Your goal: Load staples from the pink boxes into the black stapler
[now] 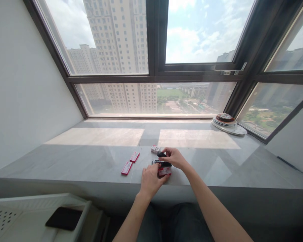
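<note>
My left hand [153, 179] is closed around a black stapler-like tool [164, 164] with a metallic end, low over the sill's front part. Just under that tool, by my left thumb, is a red and white box [164, 172]. My right hand [175, 158] pinches a dark rounded piece [162, 154] right above the tool; whether the two are joined I cannot tell. A small white box [155, 149] with dark and red print lies just beyond my right fingertips. To the left are two flat red and white boxes, a farther one [134, 157] and a nearer one [126, 168].
The pale stone window sill [103, 158] runs along the window. At its far right corner sits a stack of round plates or mats [228, 123]. A white plastic basket [22, 208] stands below on the left, with a dark flat phone-like object [64, 218] on it.
</note>
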The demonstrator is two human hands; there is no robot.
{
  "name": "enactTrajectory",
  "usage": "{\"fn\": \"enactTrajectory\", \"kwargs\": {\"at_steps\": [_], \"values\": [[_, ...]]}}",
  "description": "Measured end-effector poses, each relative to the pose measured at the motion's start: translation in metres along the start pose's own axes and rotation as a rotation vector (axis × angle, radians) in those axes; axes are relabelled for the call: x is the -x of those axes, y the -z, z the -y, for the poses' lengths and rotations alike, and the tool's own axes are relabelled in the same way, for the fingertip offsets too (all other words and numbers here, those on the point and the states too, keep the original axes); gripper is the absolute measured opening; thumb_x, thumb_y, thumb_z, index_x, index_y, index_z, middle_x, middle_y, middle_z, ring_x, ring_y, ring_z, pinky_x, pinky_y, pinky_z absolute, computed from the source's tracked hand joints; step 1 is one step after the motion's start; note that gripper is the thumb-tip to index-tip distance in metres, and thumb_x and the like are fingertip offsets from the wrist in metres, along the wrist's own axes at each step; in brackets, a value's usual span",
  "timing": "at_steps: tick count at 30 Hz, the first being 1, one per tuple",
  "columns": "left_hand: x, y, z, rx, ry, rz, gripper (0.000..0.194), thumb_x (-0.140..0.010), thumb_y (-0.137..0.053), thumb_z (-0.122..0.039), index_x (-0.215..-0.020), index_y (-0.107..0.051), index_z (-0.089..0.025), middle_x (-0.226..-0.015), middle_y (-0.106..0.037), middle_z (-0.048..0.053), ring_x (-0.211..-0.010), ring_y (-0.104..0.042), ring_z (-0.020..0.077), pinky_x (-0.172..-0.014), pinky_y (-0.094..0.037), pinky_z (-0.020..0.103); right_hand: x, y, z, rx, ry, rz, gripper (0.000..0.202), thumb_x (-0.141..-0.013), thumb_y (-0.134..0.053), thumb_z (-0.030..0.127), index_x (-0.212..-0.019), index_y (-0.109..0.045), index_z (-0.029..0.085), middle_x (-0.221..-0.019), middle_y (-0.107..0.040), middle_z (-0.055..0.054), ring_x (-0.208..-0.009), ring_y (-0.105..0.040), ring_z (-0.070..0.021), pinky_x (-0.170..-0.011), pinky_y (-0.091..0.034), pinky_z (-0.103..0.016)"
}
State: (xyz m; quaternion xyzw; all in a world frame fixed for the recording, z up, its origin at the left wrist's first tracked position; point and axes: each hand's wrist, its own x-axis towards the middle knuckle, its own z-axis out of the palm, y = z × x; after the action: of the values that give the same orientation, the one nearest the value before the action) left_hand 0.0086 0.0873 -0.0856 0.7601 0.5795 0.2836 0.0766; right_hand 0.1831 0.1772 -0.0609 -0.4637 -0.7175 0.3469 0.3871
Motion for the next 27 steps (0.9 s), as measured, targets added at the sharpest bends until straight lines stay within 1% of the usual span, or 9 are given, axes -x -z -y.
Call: {"fn": "enactTrajectory", "kwargs": {"at_steps": [5,9,12,17,20,21,23,25,27], "values": [[0.004,-0.001,-0.003,-0.054,-0.030,-0.051,0.033,-0.087,-0.064,-0.054,-0.104,-0.066,-0.026,-0.096,-0.070,0.006,-0.094,-0.061,0.0269,-0.080,-0.036,0.037,-0.008,-0.019,-0.002,0.274,0.018,0.073,0.035,-0.069,-0.081,0.046,-0.091,-0.072,0.021,-0.061,-0.052,0.006,-0.056,-0.044,-0.0105,-0.055,-0.026,-0.023],[0.015,0.003,0.004,-0.046,-0.125,-0.063,0.027,-0.094,-0.058,-0.048,-0.108,-0.070,-0.029,-0.090,-0.072,0.005,-0.089,-0.061,0.0246,-0.082,-0.035,0.038,-0.011,-0.020,-0.004,0.336,0.000,0.106,0.035,-0.071,-0.080,0.046,-0.095,-0.073,0.021,-0.063,-0.056,0.006,-0.057,-0.047,-0.0111,-0.056,-0.026,-0.023],[0.022,0.018,0.026,-0.099,-0.097,-0.109,0.026,-0.092,-0.059,-0.049,-0.103,-0.071,-0.028,-0.085,-0.072,0.004,-0.088,-0.060,0.0252,-0.084,-0.035,0.039,-0.011,-0.019,-0.006,0.346,0.001,0.099,0.035,-0.072,-0.080,0.047,-0.096,-0.072,0.022,-0.064,-0.057,0.005,-0.058,-0.049,-0.0115,-0.056,-0.025,-0.023],[0.026,0.052,0.080,-0.250,0.051,-0.219,0.023,-0.087,-0.063,-0.047,-0.085,-0.065,-0.024,-0.086,-0.067,0.005,-0.093,-0.058,0.0272,-0.087,-0.037,0.041,-0.010,-0.020,-0.008,0.362,-0.014,0.091,0.036,-0.073,-0.079,0.049,-0.095,-0.072,0.022,-0.064,-0.056,0.005,-0.058,-0.050,-0.0116,-0.055,-0.025,-0.023],[0.021,0.063,0.108,-0.282,0.110,-0.254,0.025,-0.083,-0.065,-0.047,-0.081,-0.060,-0.023,-0.100,-0.065,0.008,-0.101,-0.056,0.0303,-0.089,-0.040,0.044,-0.009,-0.021,-0.006,0.369,-0.029,0.089,0.036,-0.073,-0.078,0.050,-0.095,-0.071,0.022,-0.065,-0.057,0.005,-0.059,-0.050,-0.0117,-0.055,-0.025,-0.023],[0.018,0.065,0.116,-0.257,0.102,-0.251,0.025,-0.081,-0.067,-0.047,-0.080,-0.059,-0.023,-0.109,-0.064,0.009,-0.106,-0.056,0.0310,-0.091,-0.042,0.045,-0.009,-0.021,-0.005,0.375,-0.034,0.088,0.036,-0.073,-0.078,0.050,-0.095,-0.071,0.022,-0.066,-0.057,0.005,-0.059,-0.050,-0.0117,-0.055,-0.025,-0.023],[0.011,0.066,0.127,-0.155,0.033,-0.204,0.024,-0.080,-0.067,-0.044,-0.082,-0.058,-0.022,-0.129,-0.058,0.010,-0.119,-0.053,0.0313,-0.098,-0.043,0.046,-0.008,-0.021,-0.001,0.394,-0.043,0.088,0.036,-0.073,-0.077,0.049,-0.095,-0.071,0.022,-0.067,-0.057,0.005,-0.060,-0.051,-0.0120,-0.055,-0.025,-0.023],[0.006,0.064,0.134,-0.028,-0.049,-0.127,0.021,-0.084,-0.063,-0.040,-0.095,-0.060,-0.022,-0.145,-0.048,0.009,-0.132,-0.046,0.0290,-0.105,-0.043,0.043,-0.007,-0.019,0.003,0.420,-0.053,0.099,0.034,-0.073,-0.076,0.047,-0.096,-0.071,0.022,-0.067,-0.058,0.004,-0.061,-0.051,-0.0123,-0.055,-0.025,-0.023],[0.002,0.059,0.135,0.054,-0.077,-0.073,0.037,-0.088,-0.056,-0.036,-0.123,-0.056,-0.023,-0.154,-0.040,0.008,-0.141,-0.039,0.0261,-0.110,-0.041,0.042,-0.004,-0.016,0.005,0.454,-0.057,0.121,0.029,-0.076,-0.074,0.043,-0.096,-0.072,0.023,-0.068,-0.060,0.004,-0.062,-0.052,-0.0125,-0.055,-0.025,-0.023]]}}
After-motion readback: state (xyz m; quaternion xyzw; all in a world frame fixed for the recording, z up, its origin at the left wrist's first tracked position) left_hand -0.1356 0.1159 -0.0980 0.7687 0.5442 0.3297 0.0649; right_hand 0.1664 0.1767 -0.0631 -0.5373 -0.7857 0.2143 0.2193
